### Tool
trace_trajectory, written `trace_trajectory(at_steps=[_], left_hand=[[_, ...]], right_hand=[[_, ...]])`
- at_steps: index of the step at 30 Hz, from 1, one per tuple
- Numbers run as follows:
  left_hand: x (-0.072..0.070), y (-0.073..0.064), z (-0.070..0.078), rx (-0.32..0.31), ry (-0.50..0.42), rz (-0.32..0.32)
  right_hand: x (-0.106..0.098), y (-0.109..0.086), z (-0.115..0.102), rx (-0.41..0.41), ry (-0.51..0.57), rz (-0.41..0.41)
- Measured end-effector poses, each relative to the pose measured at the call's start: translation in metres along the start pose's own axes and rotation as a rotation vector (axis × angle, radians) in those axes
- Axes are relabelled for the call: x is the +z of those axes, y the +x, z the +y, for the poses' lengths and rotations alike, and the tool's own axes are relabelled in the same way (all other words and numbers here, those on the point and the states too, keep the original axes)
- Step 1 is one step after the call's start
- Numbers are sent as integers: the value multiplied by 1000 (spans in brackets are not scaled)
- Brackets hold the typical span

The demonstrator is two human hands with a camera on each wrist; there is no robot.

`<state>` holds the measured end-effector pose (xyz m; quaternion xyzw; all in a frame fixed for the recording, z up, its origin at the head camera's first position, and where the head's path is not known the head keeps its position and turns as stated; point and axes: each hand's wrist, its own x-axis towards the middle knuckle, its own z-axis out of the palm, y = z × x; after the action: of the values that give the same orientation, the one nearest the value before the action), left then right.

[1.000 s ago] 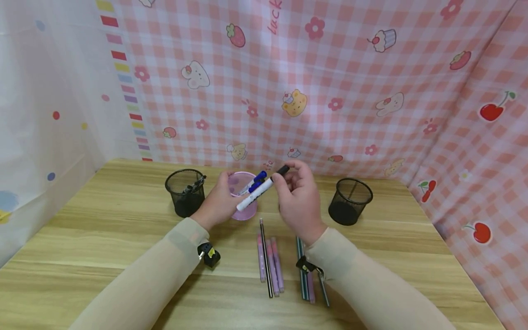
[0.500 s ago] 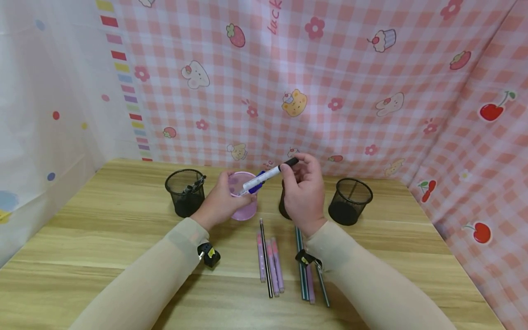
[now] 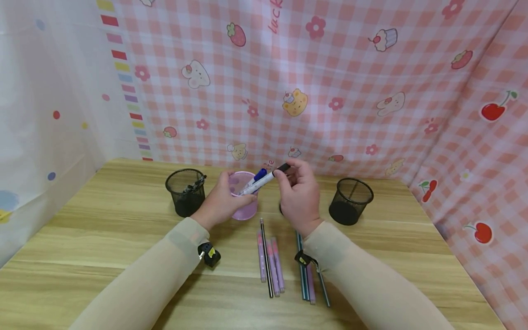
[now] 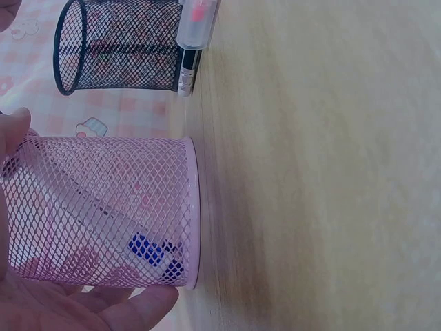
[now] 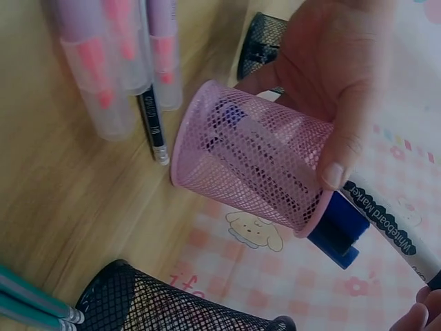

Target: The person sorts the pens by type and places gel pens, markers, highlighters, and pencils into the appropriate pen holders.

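My left hand [image 3: 220,202] grips a pink mesh pen cup [image 3: 246,211], thumb at its rim. Inside stands a blue-capped marker, its blue cap [image 3: 260,174] sticking out over the rim. Through the mesh in the left wrist view, blue parts [image 4: 148,249] show near the cup's base. My right hand [image 3: 302,197] pinches a white whiteboard marker [image 5: 389,231] by its black cap, thumb against fingers. The marker slants down to the left, and its lower end reaches in at the cup's mouth beside the blue cap.
Black mesh cups stand left [image 3: 186,204] and right [image 3: 349,211]; a third [image 5: 179,307] is mostly behind my right hand. Lilac highlighters [image 3: 272,275] and a black striped pencil [image 3: 268,266] lie in front. Teal pencils [image 3: 302,279] and another highlighter lie under my right wrist.
The white marker first lay across the front of the cup, then rose right with my right hand, and now dips with its lower end at the mouth. The left hand stays put.
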<state>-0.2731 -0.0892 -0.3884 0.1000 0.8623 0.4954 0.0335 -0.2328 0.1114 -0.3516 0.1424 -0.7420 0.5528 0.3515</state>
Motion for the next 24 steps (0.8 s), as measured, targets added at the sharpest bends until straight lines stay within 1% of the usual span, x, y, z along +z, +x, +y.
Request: trace_trajectory(at_steps=[6,17,24], left_hand=[[0,0,0,-2,12,1],[1,0,1,-26,18,-4],[0,1,0,-18,21,-2]], right_hand=[[2,-2,2,-37,-72,-14],[5,-7,8,-6,-132,-85],[7,-10,10,-6,-196,-129]])
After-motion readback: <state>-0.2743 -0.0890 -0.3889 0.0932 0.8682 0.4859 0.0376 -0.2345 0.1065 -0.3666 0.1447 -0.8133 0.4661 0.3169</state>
